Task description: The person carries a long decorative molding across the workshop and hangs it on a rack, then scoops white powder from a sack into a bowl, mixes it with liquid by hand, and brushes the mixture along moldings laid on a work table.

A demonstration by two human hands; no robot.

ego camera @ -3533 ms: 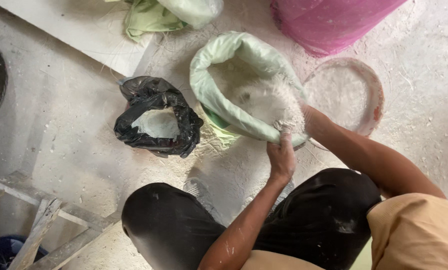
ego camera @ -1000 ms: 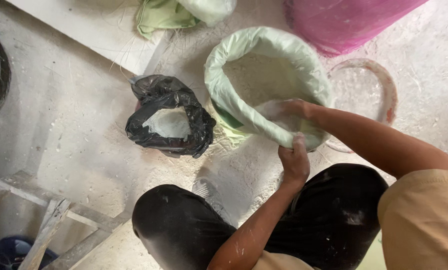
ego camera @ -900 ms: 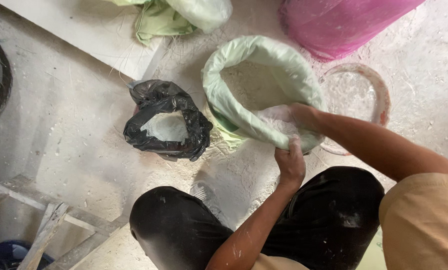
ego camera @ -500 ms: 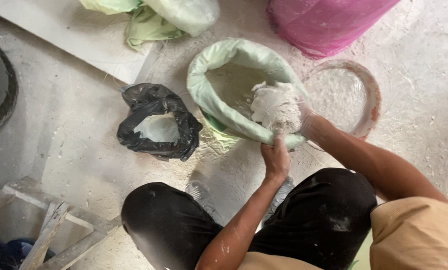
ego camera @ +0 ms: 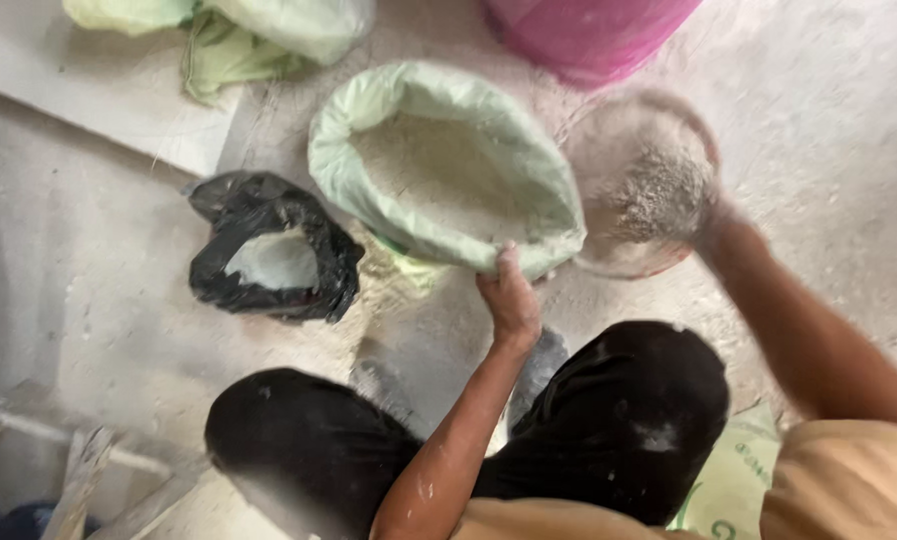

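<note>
Left hand pinches rim of pale green sack, centre frame. Right hand, blurred, over round sieve at right with powder clump; grip unclear. Sack remains well filled; sieve holds little.

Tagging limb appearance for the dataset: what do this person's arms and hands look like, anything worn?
Both forearms are bare, no gloves, watch or rings visible. Left hand and its forearm carry pale powder specks. Right hand is motion-blurred. Tan short-sleeved shirt covers the upper right arm.
</note>
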